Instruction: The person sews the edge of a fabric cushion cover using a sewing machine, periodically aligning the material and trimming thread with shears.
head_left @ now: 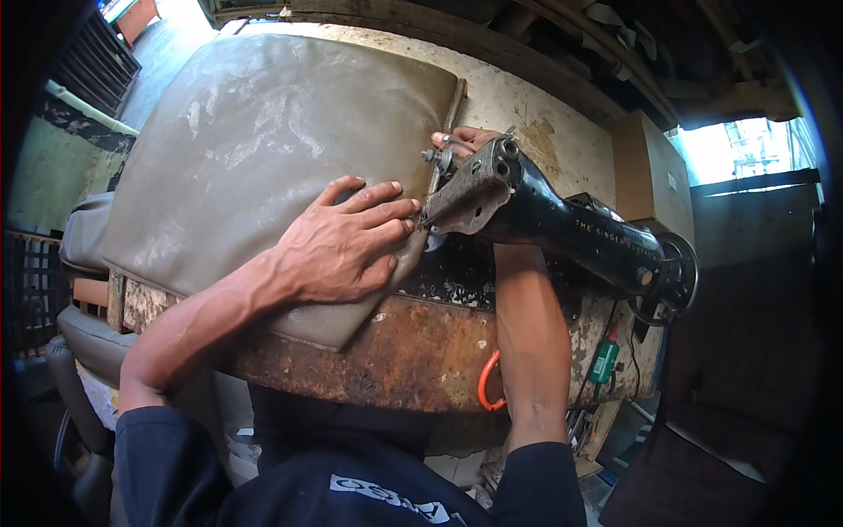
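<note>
- A black sewing machine point(575, 224) stood on a worn, stained table point(386, 356), with its needle end toward the person's left and its handwheel point(689, 279) at the right end.
- A large grey-brown leather-like piece point(263, 132) lay to the left of the sewing machine, spread over the table, its right edge running up to the needle end; pale, whitish smears showed on its surface.
- A raised seam point(458, 98) followed that edge, and was in view just beyond the sewing machine's needle end.
- The left hand point(347, 237) lay palm down on the piece, just left of the sewing machine's needle end, its fingers somewhat spread and their tips near the edge.
- The right forearm point(531, 334) passed beneath the sewing machine's arm, and the right hand point(474, 138) showed beyond the needle end, near the seamed edge; the machine's head hid much of it, so I could not tell whether it pinched the piece.
- An orange loop point(486, 386) sat on the near side of the sewing machine, just beside the right forearm.
- A green bottle point(606, 356) was on the near side too, below the handwheel end.
- A cardboard box point(650, 176) stood behind the sewing machine.
</note>
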### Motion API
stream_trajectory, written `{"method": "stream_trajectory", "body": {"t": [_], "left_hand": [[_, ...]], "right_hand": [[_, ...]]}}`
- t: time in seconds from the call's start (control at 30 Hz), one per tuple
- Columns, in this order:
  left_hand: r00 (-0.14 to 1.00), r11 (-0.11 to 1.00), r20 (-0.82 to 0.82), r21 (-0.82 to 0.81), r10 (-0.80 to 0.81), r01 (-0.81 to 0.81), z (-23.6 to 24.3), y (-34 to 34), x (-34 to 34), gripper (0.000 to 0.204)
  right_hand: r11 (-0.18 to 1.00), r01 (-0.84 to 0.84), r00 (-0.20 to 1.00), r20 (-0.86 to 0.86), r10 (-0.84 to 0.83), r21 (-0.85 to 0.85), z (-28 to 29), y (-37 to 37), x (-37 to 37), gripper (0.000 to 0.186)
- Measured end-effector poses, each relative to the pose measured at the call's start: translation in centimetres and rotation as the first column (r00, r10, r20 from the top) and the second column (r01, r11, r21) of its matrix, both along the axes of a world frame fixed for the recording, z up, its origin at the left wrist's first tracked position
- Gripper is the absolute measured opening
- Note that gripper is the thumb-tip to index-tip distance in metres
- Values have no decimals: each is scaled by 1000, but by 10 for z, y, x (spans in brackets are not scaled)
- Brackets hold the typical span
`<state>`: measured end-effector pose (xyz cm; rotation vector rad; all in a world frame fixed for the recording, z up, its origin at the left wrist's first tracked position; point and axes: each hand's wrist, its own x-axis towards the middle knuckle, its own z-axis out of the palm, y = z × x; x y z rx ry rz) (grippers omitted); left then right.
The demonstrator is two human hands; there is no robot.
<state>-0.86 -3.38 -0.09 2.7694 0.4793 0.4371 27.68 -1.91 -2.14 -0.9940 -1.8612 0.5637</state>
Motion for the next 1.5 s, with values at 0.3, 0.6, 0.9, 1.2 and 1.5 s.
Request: {"method": "stream_trajectory", "body": {"t": [0.3, 0.6, 0.9, 1.2, 1.5], "left_hand": [[999, 998, -21, -57, 34, -35, -5, 5, 2, 45], [997, 997, 23, 37, -69, 68, -11, -2, -1, 49], [914, 919, -180, 94, -363, 384, 12, 34, -17, 49], [900, 900, -42, 30, -434, 435, 0, 49, -8, 50], [956, 956, 2, -5, -292, 292, -2, 50, -3, 46]], "right_hand": [[843, 293, 955, 99, -280, -451, 9, 13, -13, 29], [938, 276, 958, -16, -285, -209, -40, 6, 17, 33], [742, -511, 439, -874, -208, -434, -68, -23, 33, 65], [939, 83, 963, -217, -162, -334, -28, -16, -7, 37], [527, 332, 916, 132, -380, -783, 23, 13, -27, 34]]}}
